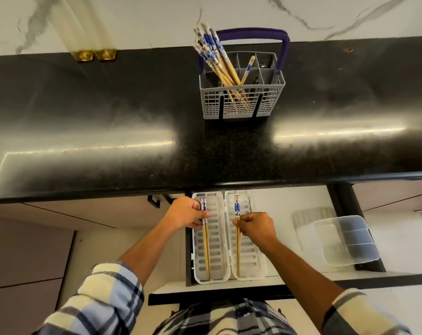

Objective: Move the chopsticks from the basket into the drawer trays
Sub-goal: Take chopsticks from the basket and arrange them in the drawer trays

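My left hand [184,212] pinches a pair of blue-patterned bamboo chopsticks [206,240] lying in the left white slotted plastic tray [217,238], while my right hand [256,228] pinches a second pair [237,235] in the right white slotted tray [252,238]. I judge that letting go unevenly could roll either pair askew from my fingers. The rest wait far beyond both grips in the grey plastic cutlery basket [241,105]; the drawer's back is hidden beneath the black countertop [108,117].

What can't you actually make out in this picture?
- Basket, head view: the chopstick bundle overlaps itself, so there is no exact count; the dark compartments hide their bottoms.
- Left hand and right hand: the fingers cover part of each chopstick pair, so whether they grip or merely touch is unclear.
- Drawer: its back is hidden under the counter.
- Gold objects: too blurred to identify.
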Demonstrator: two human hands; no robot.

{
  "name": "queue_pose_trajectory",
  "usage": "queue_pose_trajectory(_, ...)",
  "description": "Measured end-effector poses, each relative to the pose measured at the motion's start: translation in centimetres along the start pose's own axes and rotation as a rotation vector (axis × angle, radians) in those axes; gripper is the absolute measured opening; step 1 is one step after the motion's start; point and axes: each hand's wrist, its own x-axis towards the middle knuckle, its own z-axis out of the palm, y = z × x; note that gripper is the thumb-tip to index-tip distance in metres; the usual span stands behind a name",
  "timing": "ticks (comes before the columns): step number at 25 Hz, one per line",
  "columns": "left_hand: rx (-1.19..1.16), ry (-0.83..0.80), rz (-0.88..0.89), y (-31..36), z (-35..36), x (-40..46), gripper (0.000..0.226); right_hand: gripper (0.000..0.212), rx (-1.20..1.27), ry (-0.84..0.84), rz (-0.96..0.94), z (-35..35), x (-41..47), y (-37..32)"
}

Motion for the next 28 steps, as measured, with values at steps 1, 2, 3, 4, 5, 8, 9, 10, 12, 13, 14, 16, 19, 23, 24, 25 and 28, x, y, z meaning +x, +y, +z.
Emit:
queue_pose_trajectory(1, 0.010, -0.005, -0.010, -0.2, 0.1, 0.3, 0.030, 0.014, -0.004, -0.005, 0.020, 0.2, 0.3, 0.2)
queue_pose_trajectory(2, 0.016, -0.010, -0.025, -0.4, 0.3, 0.6, 0.030, 0.014, -0.011, -0.014, 0.037, 0.5, 0.6, 0.4)
queue_pose_trajectory(3, 0.016, -0.012, -0.049, -0.5, 0.4, 0.9, 0.031, 0.013, -0.020, -0.027, 0.051, 0.7, 0.8, 0.5)
queue_pose_trajectory(4, 0.012, -0.012, -0.076, -0.6, 0.6, 1.2, 0.032, 0.012, -0.027, -0.042, 0.062, 1.0, 1.1, 0.5)
queue_pose_trajectory(5, 0.010, -0.010, -0.105, -0.7, 0.7, 1.5, 0.031, 0.010, -0.033, -0.056, 0.070, 1.2, 1.4, 0.5)
queue_pose_trajectory(8, 0.031, 0.007, -0.179, -0.8, 1.0, 2.5, 0.017, 0.009, -0.049, -0.086, 0.106, 1.8, 2.5, 0.4)
queue_pose_trajectory(9, 0.047, 0.019, -0.201, -0.8, 1.0, 2.9, 0.015, 0.009, -0.037, -0.097, 0.130, 2.0, 2.8, 0.3)
queue_pose_trajectory(10, 0.064, 0.035, -0.224, -0.8, 1.1, 3.3, 0.015, 0.010, 0.000, -0.109, 0.158, 2.2, 3.2, 0.3)
queue_pose_trajectory(12, 0.095, 0.057, -0.262, -0.6, 1.2, 4.0, 0.016, 0.015, 0.118, -0.134, 0.226, 2.3, 3.8, 0.2)
queue_pose_trajectory(13, 0.117, 0.064, -0.273, -0.5, 1.3, 4.3, 0.019, 0.018, 0.173, -0.148, 0.251, 2.1, 4.0, 0.3)
queue_pose_trajectory(14, 0.141, 0.068, -0.275, -0.4, 1.5, 4.6, 0.023, 0.020, 0.216, -0.162, 0.269, 2.0, 4.1, 0.4)
queue_pose_trajectory(16, 0.219, 0.086, -0.292, -0.3, 1.9, 5.0, 0.027, 0.021, 0.273, -0.179, 0.293, 1.8, 4.1, 0.8)
queue_pose_trajectory(19, 0.381, 0.152, -0.284, -0.1, 2.7, 5.3, 0.029, 0.024, 0.304, -0.158, 0.313, 2.0, 4.4, 1.6)
queue_pose_trajectory(23, 0.514, 0.179, -0.270, 0.2, 3.1, 5.8, 0.025, 0.020, 0.239, -0.095, 0.330, 2.4, 4.8, 1.5)
queue_pose_trajectory(24, 0.533, 0.166, -0.283, 0.1, 3.1, 6.2, 0.027, 0.018, 0.227, -0.092, 0.325, 2.6, 5.0, 1.5)
queue_pose_trajectory(25, 0.551, 0.155, -0.289, -0.1, 3.1, 6.6, 0.031, 0.016, 0.213, -0.087, 0.324, 2.8, 5.2, 1.6)
queue_pose_trajectory(28, 0.575, 0.144, -0.321, 0.5, 3.4, 6.7, 0.023, 0.018, 0.116, -0.069, 0.311, 3.5, 5.6, 1.7)
